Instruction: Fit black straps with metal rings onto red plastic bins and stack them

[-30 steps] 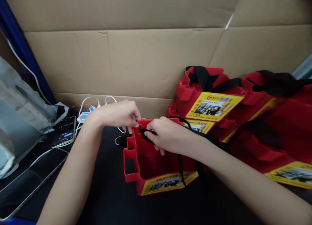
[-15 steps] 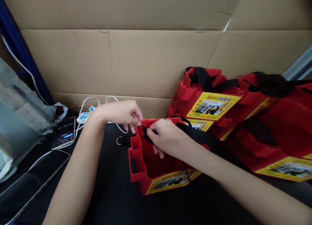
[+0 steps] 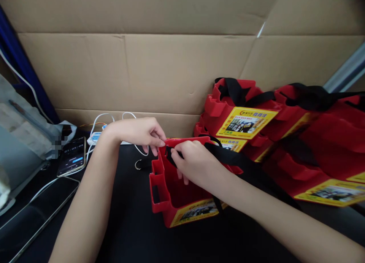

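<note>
A red plastic tool box (image 3: pixel 160 206) with a yellow printed label stands on the black table in front of me. At its back left corner, my left hand (image 3: pixel 144 133) has thumb and fingers drawn together against the rim; what lies between them is hidden. My right hand (image 3: pixel 191 158) reaches over the box, its fingers closed on a black webbing strap (image 3: pixel 171 156) just inside that corner. More black strap (image 3: pixel 242 162) trails from the box to the right, passing behind my right forearm.
Several red boxes with straps (image 3: pixel 242 99) are stacked at the right. Left of me lie two phones (image 3: pixel 72 156), white cables, a power strip (image 3: pixel 94 137) and a grey bag (image 3: pixel 25 141). A small ring-shaped item (image 3: pixel 138 164) rests beside the box. Cardboard (image 3: pixel 159 73) walls the back.
The view has shifted slightly. My right fingers have moved a little toward the corner with the strap; my left hand holds nearly the same pose.
</note>
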`<action>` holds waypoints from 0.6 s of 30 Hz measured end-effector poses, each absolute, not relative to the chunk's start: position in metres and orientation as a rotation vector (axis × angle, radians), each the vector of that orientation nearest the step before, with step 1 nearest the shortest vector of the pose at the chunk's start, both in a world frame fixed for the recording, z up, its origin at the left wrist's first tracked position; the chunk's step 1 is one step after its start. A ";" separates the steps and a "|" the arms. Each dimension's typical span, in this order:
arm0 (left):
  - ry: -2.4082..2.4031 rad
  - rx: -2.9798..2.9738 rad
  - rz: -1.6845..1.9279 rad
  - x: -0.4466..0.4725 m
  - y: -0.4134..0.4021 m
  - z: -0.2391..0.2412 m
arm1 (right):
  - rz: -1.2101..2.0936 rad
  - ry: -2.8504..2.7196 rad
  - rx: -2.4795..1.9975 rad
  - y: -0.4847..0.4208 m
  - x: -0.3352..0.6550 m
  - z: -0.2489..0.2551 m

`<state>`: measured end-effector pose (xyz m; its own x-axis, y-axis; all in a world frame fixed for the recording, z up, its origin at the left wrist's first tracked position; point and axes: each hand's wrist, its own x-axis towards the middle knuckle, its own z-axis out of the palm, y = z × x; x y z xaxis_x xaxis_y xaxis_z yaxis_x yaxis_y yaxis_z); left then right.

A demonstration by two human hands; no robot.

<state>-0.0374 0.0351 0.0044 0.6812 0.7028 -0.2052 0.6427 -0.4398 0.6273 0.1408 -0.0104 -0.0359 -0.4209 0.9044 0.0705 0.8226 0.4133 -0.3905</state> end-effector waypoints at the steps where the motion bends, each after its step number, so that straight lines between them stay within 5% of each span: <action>1: 1.026 2.196 0.111 -0.038 0.035 0.004 | 0.467 -2.404 -1.494 -0.010 0.141 -0.037; 6: 1.027 2.203 0.099 -0.038 0.034 0.004 | 0.561 -2.402 -1.443 -0.009 0.141 -0.041; 18: 0.995 2.221 0.112 -0.037 0.036 0.002 | -0.060 -2.548 -1.517 -0.011 0.129 -0.038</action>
